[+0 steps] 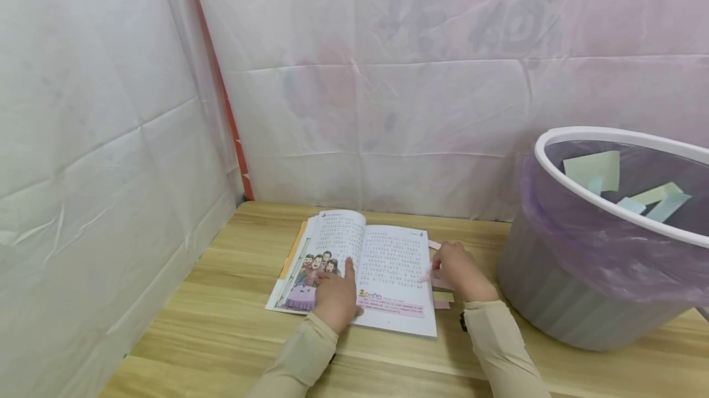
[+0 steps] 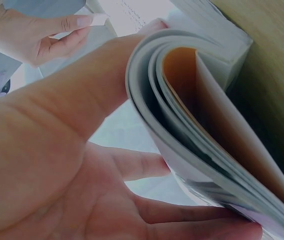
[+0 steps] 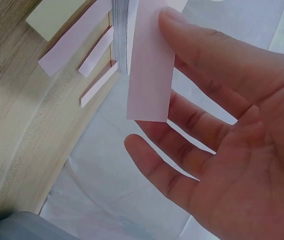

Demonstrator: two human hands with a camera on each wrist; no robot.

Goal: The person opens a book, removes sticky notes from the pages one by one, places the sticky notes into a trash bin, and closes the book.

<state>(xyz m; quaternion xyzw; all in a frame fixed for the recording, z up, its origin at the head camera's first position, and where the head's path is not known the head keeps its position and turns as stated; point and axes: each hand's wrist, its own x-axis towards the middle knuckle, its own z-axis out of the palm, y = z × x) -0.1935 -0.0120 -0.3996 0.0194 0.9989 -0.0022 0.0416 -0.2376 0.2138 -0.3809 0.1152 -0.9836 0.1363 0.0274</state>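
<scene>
An open book (image 1: 390, 262) with printed text lies on the wooden table, its left page bowed up and showing a cartoon of several people. My left hand (image 1: 335, 298) presses on the book near the spine, fingers spread and fairly straight. From the left wrist view, the curved stack of pages (image 2: 147, 90) rests against that hand's thumb and fingers. At the right page edge, my right hand (image 1: 462, 270) pinches a pink sticky note (image 3: 151, 75) between thumb and fingers. The note's upper end reaches the page; whether it still sticks there I cannot tell.
Several more paper tabs, pink (image 3: 76, 37) and yellow (image 3: 56, 17), stick out from the book's right edge. A grey bin (image 1: 565, 287) with a purple liner stands at the right, holding loose sticky notes (image 1: 600, 170). Pale sheeting (image 1: 388, 109) hangs behind the table.
</scene>
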